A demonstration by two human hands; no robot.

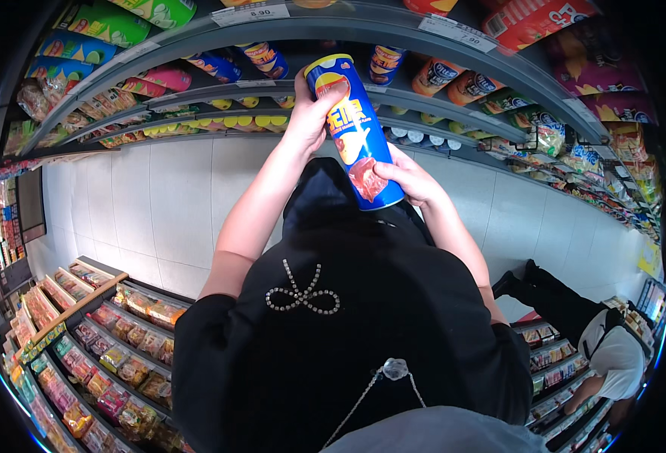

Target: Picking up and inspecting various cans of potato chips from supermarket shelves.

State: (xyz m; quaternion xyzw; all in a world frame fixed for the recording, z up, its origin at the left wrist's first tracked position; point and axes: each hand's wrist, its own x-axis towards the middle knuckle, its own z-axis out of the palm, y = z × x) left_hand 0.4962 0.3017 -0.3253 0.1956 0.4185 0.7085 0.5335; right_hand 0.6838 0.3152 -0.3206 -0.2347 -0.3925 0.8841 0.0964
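Note:
A tall blue Lay's potato chip canister point(361, 139) with a yellow lid is tilted in front of me, its printed front facing up. My left hand point(312, 116) grips its upper end, the thumb lying across the logo near the lid. Around the lower end, my right hand point(409, 174) holds it with the thumb on the printed side. The fingers of both hands are partly hidden behind the canister. Just beyond it, similar blue canisters point(264, 59) stand on a shelf, with another blue canister point(386, 63) to the right.
Grey store shelves point(321, 28) with price tags curve across the front, holding green canisters point(109, 25), orange canisters point(437, 75) and bagged snacks. Behind me on the left is a rack of packaged snacks point(118, 362). A person in a white top point(613, 354) is at the shelves behind right.

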